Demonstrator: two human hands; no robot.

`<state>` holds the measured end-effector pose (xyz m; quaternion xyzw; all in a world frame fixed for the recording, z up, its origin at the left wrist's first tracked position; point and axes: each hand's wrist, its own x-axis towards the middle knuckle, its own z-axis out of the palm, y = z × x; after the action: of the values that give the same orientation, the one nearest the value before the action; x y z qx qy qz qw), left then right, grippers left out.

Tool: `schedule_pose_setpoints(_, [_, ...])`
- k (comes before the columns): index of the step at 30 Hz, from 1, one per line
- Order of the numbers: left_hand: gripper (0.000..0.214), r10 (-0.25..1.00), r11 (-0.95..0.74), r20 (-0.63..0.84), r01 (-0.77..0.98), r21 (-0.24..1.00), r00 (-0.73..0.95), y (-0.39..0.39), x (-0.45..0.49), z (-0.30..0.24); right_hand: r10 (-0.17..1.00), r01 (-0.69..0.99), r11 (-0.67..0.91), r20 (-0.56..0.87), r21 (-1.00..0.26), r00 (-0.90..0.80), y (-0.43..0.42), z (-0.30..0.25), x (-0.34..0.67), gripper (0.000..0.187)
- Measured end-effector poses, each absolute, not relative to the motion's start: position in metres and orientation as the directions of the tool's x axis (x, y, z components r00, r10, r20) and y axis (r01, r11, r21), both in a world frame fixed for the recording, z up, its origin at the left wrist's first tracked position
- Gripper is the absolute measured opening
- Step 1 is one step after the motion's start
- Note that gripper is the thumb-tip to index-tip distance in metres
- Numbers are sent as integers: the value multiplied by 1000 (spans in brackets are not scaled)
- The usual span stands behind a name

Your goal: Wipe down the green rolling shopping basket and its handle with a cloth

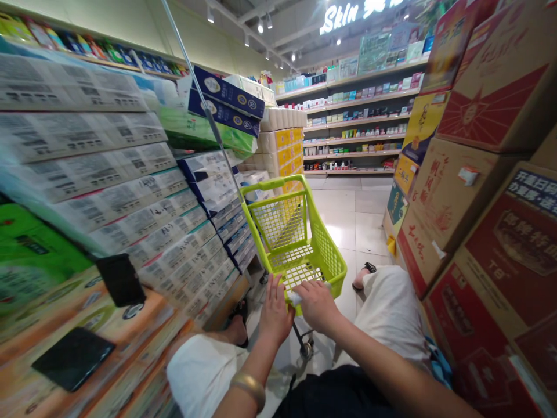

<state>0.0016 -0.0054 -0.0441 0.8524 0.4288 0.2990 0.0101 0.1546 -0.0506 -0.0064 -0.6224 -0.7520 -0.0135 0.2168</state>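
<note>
A lime-green plastic shopping cart basket with mesh walls stands in front of me, nothing lying in it. My left hand rests at its near rim, the fingers stretched forward and the thumb side toward my other hand. My right hand is curled over the same rim, just to the right. Between the two hands a small white wad shows under my right fingers; its kind cannot be made out. A thin metal pole rises from the cart's left side.
Stacked plastic-wrapped packs line the left, with a dark phone-like slab and a black holder on the orange packs. Cardboard cartons pile up on the right. Tiled floor leads to stocked shelves.
</note>
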Motion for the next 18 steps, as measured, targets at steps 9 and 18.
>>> schedule_pose_setpoints(9, [45, 747, -612, 507, 741, 275, 429, -9, 16, -41, 935, 951, 43, 347, -305, 69, -52, -10, 185, 26])
schedule_pose_setpoints(18, [46, 749, -614, 461, 760, 213, 476, -7, 2, -37, 918, 945, 225, 376, -237, -124, -49, -14, 168, 26])
